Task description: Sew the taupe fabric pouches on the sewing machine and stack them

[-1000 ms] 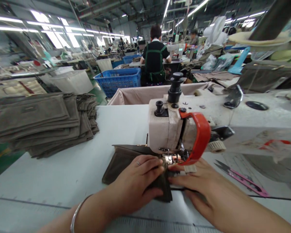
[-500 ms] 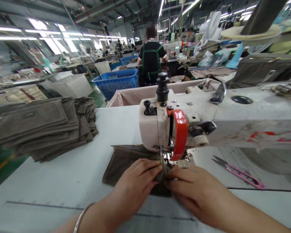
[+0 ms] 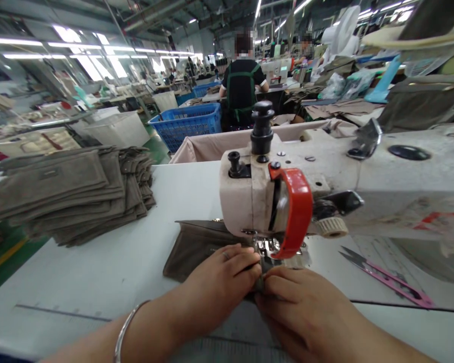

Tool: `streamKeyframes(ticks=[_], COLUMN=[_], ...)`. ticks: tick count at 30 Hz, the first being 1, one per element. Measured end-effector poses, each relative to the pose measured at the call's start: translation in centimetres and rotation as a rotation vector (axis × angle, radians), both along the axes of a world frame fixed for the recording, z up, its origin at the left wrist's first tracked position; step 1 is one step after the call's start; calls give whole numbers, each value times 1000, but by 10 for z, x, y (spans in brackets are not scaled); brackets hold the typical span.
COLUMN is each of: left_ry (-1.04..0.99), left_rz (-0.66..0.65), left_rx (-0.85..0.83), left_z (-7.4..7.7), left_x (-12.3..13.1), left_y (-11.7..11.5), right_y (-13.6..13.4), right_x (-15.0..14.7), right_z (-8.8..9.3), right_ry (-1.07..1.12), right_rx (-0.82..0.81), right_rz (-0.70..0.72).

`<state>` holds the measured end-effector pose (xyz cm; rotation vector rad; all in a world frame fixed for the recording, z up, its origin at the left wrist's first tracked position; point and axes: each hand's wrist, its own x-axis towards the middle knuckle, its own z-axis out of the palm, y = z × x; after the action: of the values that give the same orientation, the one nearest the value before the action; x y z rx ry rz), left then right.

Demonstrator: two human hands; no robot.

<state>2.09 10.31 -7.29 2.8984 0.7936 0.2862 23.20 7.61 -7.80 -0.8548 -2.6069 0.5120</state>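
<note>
A dark brown fabric piece [image 3: 191,252] lies under the presser foot [image 3: 265,247] of a white sewing machine [image 3: 236,196]. My left hand [image 3: 221,282] presses on it left of the foot, fingers bent and close together, holding it against the table. Just in front of the foot, my right hand [image 3: 306,307] pinches the fabric's near edge, its fingertips almost touching those of the left. Both hands cover much of the near part. A red guard [image 3: 300,212] curves in front of the needle area, and the needle itself cannot be made out.
Pink-handled thread snips [image 3: 393,282] lie right of my right hand. A stack of brown fabric pieces [image 3: 71,191] sits at the table's left. Behind the machine are a pink cloth-lined bin [image 3: 204,146], a blue basket [image 3: 185,126] and a seated person [image 3: 243,85].
The view has shifted slightly, so the machine appears larger and farther right. My right fingers have bunched closer around the fabric's near edge, and less of that edge shows. Both hands stay at the fabric.
</note>
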Motion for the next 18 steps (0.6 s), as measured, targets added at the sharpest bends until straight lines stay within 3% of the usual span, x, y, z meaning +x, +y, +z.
streamKeyframes(ticks=[6, 12, 18], left_ry=[-25, -215, -196], left_rz=[-7, -41, -63], left_rx=[4, 111, 28], left_z=[0, -13, -12], left_x=[1, -7, -13], left_y=[14, 5, 3], right_y=[4, 5, 10], right_x=[-2, 8, 13], right_z=[-4, -5, -3], right_ry=[31, 89, 52], right_rx=[19, -4, 15], right_rz=[-60, -42, -48])
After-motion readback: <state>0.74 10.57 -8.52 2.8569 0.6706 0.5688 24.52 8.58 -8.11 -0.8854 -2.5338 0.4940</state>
